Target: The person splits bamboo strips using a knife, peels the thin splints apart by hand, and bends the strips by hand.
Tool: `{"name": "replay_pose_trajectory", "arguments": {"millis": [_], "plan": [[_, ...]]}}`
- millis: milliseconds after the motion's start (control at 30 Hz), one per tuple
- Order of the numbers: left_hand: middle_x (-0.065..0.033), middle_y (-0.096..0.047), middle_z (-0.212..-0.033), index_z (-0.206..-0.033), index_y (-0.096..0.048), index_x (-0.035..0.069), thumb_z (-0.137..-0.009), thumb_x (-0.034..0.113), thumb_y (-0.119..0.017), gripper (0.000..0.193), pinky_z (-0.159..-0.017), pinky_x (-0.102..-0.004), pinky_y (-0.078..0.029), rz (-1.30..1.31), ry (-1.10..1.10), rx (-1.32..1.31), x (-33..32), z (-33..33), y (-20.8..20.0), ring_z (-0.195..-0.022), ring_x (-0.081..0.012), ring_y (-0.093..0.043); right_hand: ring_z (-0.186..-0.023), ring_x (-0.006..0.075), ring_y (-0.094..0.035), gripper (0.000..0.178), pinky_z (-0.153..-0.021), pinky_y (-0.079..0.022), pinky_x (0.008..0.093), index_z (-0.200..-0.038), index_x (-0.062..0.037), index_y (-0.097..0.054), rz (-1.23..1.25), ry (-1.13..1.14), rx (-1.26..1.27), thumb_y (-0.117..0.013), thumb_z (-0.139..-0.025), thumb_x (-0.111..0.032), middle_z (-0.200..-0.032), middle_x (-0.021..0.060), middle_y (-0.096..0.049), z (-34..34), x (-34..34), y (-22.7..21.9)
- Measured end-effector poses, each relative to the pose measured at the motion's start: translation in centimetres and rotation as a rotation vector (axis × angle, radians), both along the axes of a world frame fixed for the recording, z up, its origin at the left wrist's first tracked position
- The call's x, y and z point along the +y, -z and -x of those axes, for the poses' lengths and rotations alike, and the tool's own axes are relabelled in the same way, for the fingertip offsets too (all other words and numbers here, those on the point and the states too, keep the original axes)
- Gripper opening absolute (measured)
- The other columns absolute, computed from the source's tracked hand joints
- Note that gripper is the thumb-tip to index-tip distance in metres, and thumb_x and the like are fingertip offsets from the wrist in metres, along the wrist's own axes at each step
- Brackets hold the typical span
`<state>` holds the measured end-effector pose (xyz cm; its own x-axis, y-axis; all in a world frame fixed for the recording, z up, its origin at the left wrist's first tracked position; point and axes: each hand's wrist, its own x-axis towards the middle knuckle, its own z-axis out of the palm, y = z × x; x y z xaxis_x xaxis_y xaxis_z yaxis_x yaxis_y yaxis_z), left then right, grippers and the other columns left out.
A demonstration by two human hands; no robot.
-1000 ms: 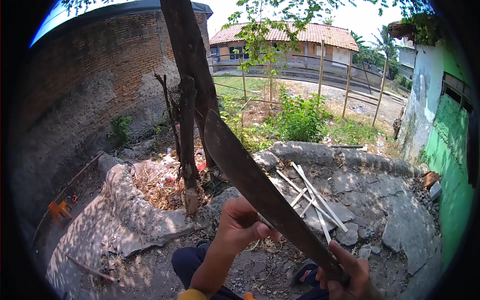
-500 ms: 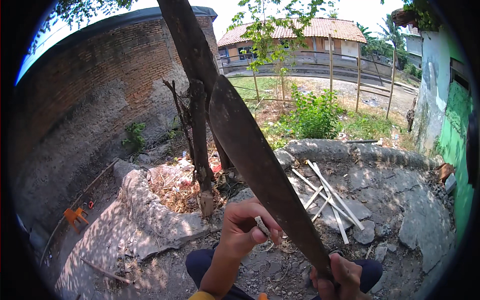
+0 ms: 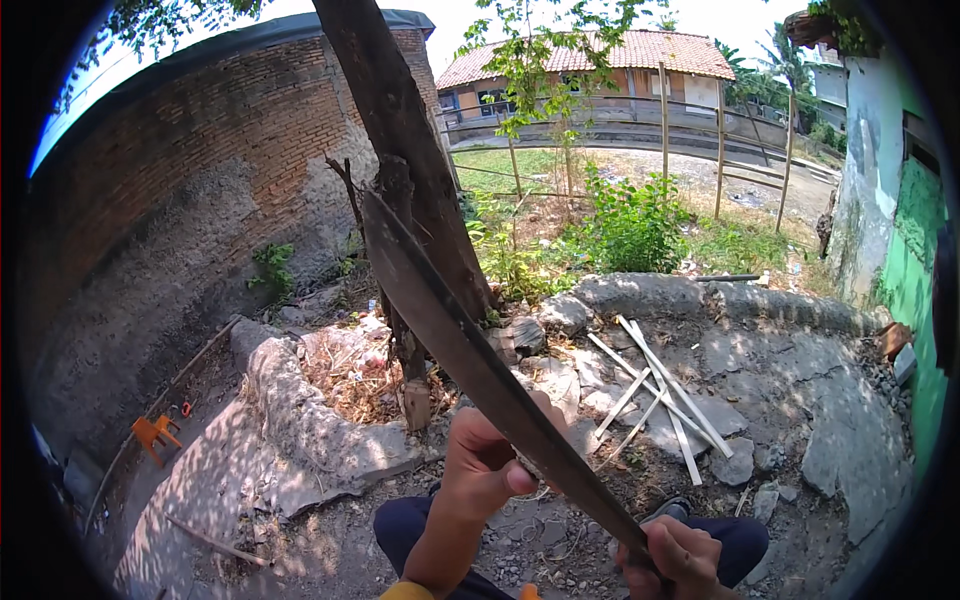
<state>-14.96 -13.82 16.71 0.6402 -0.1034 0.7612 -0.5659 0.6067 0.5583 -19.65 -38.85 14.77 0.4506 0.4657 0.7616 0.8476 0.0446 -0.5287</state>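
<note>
A large, dark machete (image 3: 460, 340) slants across the middle, its tip up to the left in front of the tree trunk. The handle end is wrapped in my right hand (image 3: 672, 560), low on the right. My left hand (image 3: 468, 478) is closed beside the blade, thumb and fingers pinching a small grey-white piece that looks like stone. Most of that piece is hidden between the fingers and the blade now. The blade is turned partly edge-on, with its lower part passing in front of the left fingertips.
White wooden strips (image 3: 660, 383) lie crossed on the broken concrete ahead. A tree trunk (image 3: 385, 100) leans up behind the machete. An orange plastic stool (image 3: 155, 437) stands at the left, near a brick wall (image 3: 220, 150). My dark trouser legs (image 3: 735, 545) are below the hands.
The machete has swung left and rolled, so its broad face narrows in view. The left hand is closer against the blade, and the small piece is more hidden.
</note>
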Motion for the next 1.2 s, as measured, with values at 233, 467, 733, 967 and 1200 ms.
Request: {"name": "replay_pose_trajectory", "arguments": {"millis": [233, 467, 733, 967, 1200], "plan": [[-0.0084, -0.058, -0.085, -0.096, -0.073, -0.003, -0.092, 0.008, -0.081, 0.014, -0.061, -0.0358, -0.057, -0.004, -0.016, -0.003, 0.0, -0.1, 0.1, -0.071, -0.0218, -0.061, -0.066, 0.0301, -0.064, 0.059, -0.057, -0.052, 0.0381, -0.157, -0.0046, -0.051, 0.009, 0.004, -0.007, -0.062, -0.099, -0.002, -0.090, 0.0167, -0.064, 0.1, -0.1, -0.1], [-0.0082, -0.059, -0.085, -0.095, -0.073, -0.003, -0.093, 0.010, -0.082, 0.015, -0.060, -0.0353, -0.056, -0.002, -0.026, -0.005, -0.1, 0.0, 0.1, -0.071, -0.0214, -0.062, -0.066, 0.0291, -0.063, 0.061, -0.057, -0.051, 0.0371, -0.157, -0.0046, -0.051, -0.004, -0.004, -0.007, -0.062, -0.098, 0.002, -0.090, 0.0160, -0.064, 0.2, 0.0, -0.2], [-0.0080, -0.058, -0.083, -0.094, -0.073, -0.003, -0.092, 0.009, -0.082, 0.016, -0.059, -0.0353, -0.056, 0.008, -0.032, 0.003, -0.2, 0.0, 0.1, -0.071, -0.0222, -0.063, -0.064, 0.0278, -0.060, 0.061, -0.055, -0.050, 0.0370, -0.157, -0.0044, -0.051, -0.009, -0.012, -0.005, -0.062, -0.098, 0.003, -0.088, 0.0152, -0.062, 0.1, -0.1, -0.4], [-0.0079, -0.057, -0.081, -0.093, -0.073, -0.004, -0.091, 0.009, -0.083, 0.016, -0.056, -0.0338, -0.056, 0.021, -0.015, 0.000, -0.3, 0.1, 0.1, -0.069, -0.0227, -0.063, -0.062, 0.0261, -0.059, 0.063, -0.053, -0.049, 0.0355, -0.158, -0.0048, -0.050, 0.019, 0.018, -0.032, -0.061, -0.097, 0.004, -0.090, 0.0156, -0.064, 0.3, -0.2, -0.6], [-0.0067, -0.065, -0.080, -0.096, -0.072, -0.001, -0.090, 0.023, -0.088, 0.029, -0.056, -0.0295, -0.056, 0.051, -0.071, 0.140, -0.8, 1.0, 0.3, -0.072, -0.0209, -0.066, -0.061, 0.0235, -0.059, 0.066, -0.053, -0.048, 0.0337, -0.161, -0.0058, -0.047, 0.058, 0.040, -0.030, -0.060, -0.097, 0.004, -0.091, 0.0147, -0.066, 0.7, -0.9, -0.7]]}}
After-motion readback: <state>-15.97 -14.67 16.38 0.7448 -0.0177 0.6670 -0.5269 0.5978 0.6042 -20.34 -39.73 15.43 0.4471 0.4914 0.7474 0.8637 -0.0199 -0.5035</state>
